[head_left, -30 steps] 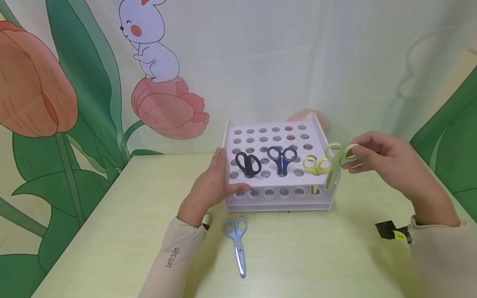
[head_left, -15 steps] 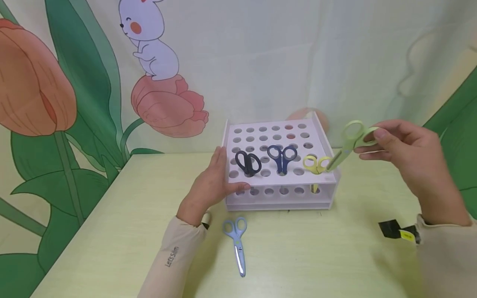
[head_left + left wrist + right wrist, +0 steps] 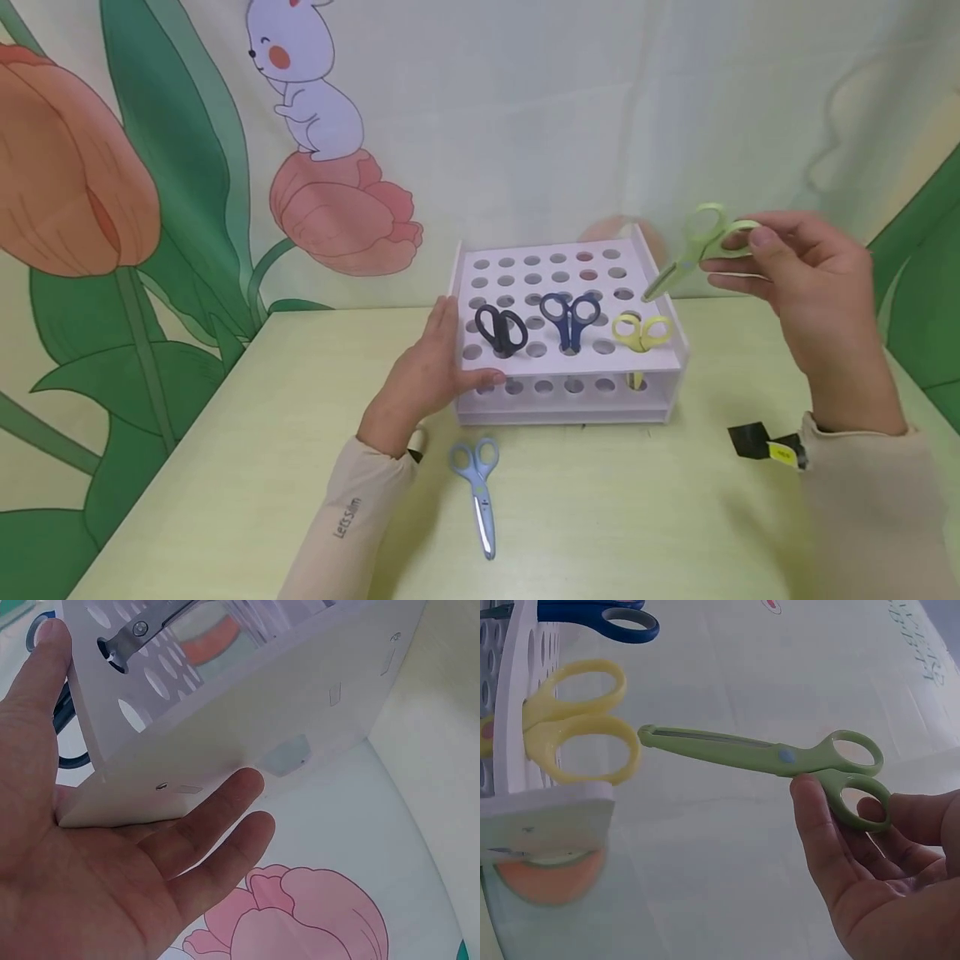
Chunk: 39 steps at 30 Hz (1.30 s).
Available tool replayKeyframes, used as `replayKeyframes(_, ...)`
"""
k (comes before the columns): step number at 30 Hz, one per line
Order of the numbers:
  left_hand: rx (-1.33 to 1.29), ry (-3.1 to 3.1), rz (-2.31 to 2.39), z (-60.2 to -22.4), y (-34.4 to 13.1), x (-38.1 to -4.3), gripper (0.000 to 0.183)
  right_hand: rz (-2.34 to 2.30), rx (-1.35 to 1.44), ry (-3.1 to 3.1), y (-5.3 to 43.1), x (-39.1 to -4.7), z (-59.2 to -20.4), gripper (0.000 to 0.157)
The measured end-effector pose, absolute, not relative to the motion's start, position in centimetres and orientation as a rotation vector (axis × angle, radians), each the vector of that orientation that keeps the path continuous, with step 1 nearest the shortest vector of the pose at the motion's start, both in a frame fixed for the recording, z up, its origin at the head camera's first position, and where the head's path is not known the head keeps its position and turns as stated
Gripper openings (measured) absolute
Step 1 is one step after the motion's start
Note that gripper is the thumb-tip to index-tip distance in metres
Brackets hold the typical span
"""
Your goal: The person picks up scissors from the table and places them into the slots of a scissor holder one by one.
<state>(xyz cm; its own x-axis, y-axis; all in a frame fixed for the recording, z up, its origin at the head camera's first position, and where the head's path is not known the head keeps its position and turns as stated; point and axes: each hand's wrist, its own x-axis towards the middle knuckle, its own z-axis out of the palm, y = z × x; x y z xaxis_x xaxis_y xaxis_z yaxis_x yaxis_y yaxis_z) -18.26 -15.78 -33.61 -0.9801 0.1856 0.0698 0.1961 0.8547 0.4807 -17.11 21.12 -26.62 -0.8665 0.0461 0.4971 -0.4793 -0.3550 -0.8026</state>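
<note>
Pale green scissors (image 3: 697,246) are pinched by one handle loop in my right hand (image 3: 806,275), raised above the right side of a white rack (image 3: 555,364) with rows of round holes. Their blade end points down and left. In the right wrist view it lies close to the loops of yellow scissors (image 3: 585,742). Those stand in the rack's front right, beside navy scissors (image 3: 570,321) and black scissors (image 3: 500,329). My left hand (image 3: 420,371) rests against the rack's left corner, thumb along the front, fingers straight at the side panel (image 3: 217,761).
Light blue scissors (image 3: 480,496) lie on the pale wooden table (image 3: 600,517) in front of the rack. Behind it hangs a printed cloth (image 3: 510,125) with a rabbit and tulips.
My right hand has risen with the green scissors, first going right, then back left over the rack. Their tip has swung from pointing down to pointing left. My left hand stays at the rack.
</note>
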Motion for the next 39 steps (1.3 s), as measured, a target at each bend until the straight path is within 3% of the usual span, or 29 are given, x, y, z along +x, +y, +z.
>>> replayKeyframes(24, -0.305, -3.017, -0.747, -33.6, -15.7, -18.1, 0.126, 1.921, 0.282, -2.153, 18.8, -21.2, -29.6, 0.025)
replayKeyframes(39, -0.303, -3.020, -0.759, -33.6, -15.8, -18.2, 0.127, 1.579, 0.130, -2.535, 18.9, -22.1, -30.8, 0.045)
